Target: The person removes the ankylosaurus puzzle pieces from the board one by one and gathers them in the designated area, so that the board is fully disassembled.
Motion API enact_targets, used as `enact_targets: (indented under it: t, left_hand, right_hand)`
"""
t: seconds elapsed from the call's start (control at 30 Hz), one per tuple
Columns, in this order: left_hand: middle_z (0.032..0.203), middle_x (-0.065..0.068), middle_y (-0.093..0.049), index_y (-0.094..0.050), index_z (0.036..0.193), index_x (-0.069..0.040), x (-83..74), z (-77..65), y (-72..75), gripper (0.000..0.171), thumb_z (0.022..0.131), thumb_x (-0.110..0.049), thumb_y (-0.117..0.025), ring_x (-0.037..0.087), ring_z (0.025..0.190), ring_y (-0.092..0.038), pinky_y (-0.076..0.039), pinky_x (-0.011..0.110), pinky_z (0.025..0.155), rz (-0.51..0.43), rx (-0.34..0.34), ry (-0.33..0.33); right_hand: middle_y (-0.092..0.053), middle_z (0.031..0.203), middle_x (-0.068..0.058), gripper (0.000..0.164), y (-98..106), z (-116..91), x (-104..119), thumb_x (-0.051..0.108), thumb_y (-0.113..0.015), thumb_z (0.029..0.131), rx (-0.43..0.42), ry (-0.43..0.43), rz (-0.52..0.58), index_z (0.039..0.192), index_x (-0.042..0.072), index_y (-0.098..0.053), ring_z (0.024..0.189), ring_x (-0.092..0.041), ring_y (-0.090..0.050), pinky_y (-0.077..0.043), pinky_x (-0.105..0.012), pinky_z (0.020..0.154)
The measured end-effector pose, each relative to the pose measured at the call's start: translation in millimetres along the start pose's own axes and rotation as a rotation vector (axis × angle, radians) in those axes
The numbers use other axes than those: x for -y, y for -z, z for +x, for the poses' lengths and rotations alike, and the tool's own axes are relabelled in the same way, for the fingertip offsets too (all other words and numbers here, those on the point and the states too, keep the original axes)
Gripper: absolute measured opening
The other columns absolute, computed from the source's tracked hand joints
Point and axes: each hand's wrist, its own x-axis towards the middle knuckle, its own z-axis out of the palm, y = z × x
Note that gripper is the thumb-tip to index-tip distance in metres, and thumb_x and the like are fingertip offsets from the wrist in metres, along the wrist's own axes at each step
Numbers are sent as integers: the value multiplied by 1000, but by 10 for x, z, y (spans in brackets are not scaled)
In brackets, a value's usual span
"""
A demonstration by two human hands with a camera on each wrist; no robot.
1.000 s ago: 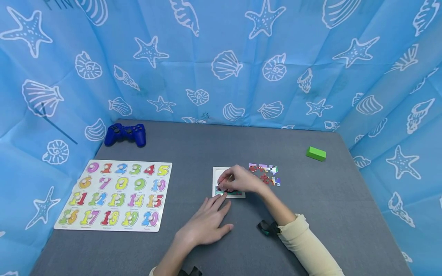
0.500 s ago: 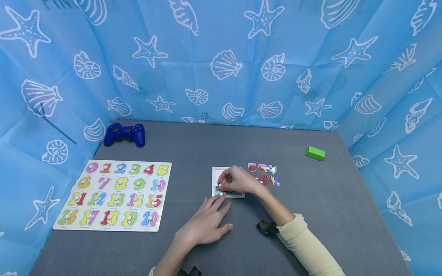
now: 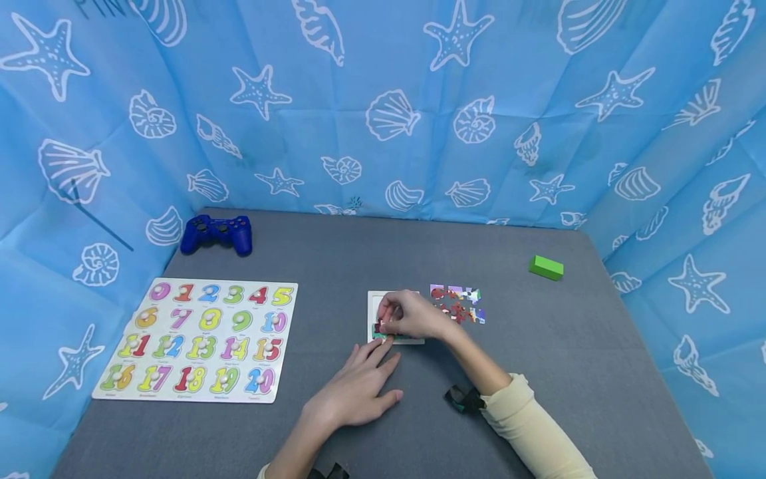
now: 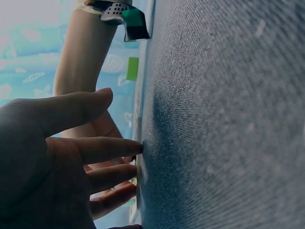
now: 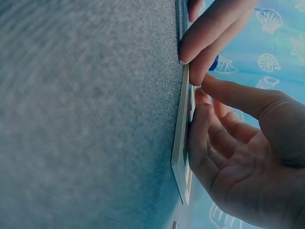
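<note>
A small white-framed puzzle tray [image 3: 374, 301] lies at mid-table, with coloured puzzle pieces along its near side. Over it, my right hand [image 3: 415, 316] pinches a small puzzle piece [image 3: 378, 326] between thumb and fingers, low at the tray's left part; the fingers cover most of the piece. My left hand [image 3: 357, 389] rests palm down with straight fingers, its fingertips touching the tray's near edge. In the right wrist view the tray [image 5: 179, 143] is seen edge-on, and the left fingers [image 5: 212, 36] press at its rim close to the right thumb.
Several loose puzzle pieces [image 3: 457, 311] lie just right of the tray. A white number board [image 3: 197, 339] takes up the left side, with a blue game controller [image 3: 217, 233] behind it. Far right sits a green block [image 3: 546, 267]. A blue shell-print curtain [image 3: 389, 166] surrounds the table.
The right fingers have shifted only very slightly over the tray, and a little more of the dark red piece shows by their tips. The left hand has stayed in place.
</note>
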Motion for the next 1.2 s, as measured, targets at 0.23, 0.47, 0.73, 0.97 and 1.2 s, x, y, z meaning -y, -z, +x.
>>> enact_targets:
  t: [0.23, 0.47, 0.73, 0.97, 1.2]
  left_hand:
    - [180, 9, -31, -52, 162, -10, 3, 2, -22, 64, 108, -42, -65, 33, 168, -27, -26, 68, 133, -4, -17, -3]
    - [182, 8, -28, -51, 162, -10, 9, 7, -26, 64, 109, -43, -63, 32, 169, -26, -24, 67, 135, -24, -13, 4]
    - [183, 6, -23, -51, 163, -11, 13, 9, -29, 64, 110, -43, -62, 31, 169, -25, -23, 65, 136, -30, 2, 17]
    - [183, 5, -24, -52, 162, -11, 1, 1, -31, 64, 109, -43, -63, 31, 169, -26, -23, 66, 136, -25, -5, 21]
    - [183, 6, -25, -53, 161, -10, -17, -20, -7, 63, 108, -41, -66, 32, 168, -28, -26, 67, 134, -31, -21, 11]
  right_hand:
    - [-74, 91, -9, 6, 78, -51, -21, 3, -73, 100, -8, 34, 84, 106, 4, -74, 74, -10, -61, -51, -20, 66]
    - [-74, 92, -12, 5, 207, -203, -64, 2, -71, 101, -35, 21, 147, 106, 2, -73, 75, -13, -66, -58, -23, 69]
    - [-73, 94, -17, 9, 368, -441, -205, 3, -71, 102, -73, -21, 181, 109, -3, -71, 75, -17, -69, -65, -39, 71]
    - [-73, 98, -21, 14, 460, -619, -322, 2, -72, 101, -102, -72, 192, 112, -7, -71, 79, -19, -72, -68, -42, 75]
    - [-74, 92, -23, 10, 466, -702, -456, -4, -72, 99, -138, -90, 173, 106, -10, -71, 76, -13, -71, -67, -33, 69]
